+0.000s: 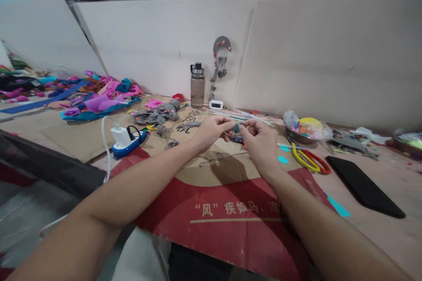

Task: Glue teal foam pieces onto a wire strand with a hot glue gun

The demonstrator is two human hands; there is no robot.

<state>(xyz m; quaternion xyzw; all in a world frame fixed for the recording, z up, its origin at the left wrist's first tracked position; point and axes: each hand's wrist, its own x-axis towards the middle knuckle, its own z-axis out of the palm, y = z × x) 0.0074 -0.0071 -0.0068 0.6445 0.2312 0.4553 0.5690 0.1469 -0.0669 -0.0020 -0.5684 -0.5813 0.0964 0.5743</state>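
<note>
My left hand (214,131) and my right hand (261,142) meet above the middle of the cardboard. Between their fingertips is a small teal piece (236,127), pinched from both sides; its exact kind is too small to make out. Grey cord (216,158) lies loosely on the cardboard below my hands. Just beyond my fingers, thin pale sticks (260,116) lie on the table. Turquoise flower-shaped cutouts (282,160) rest to the right of my right hand, beside scissors (308,160) with yellow and red handles.
A water bottle (197,88) and a small white digital clock (216,105) stand near the white partition (148,44). Grey felt pieces (154,114) and a blue power strip (129,145) are on the left. A metal bowl (298,137) and a black phone (364,186) lie right.
</note>
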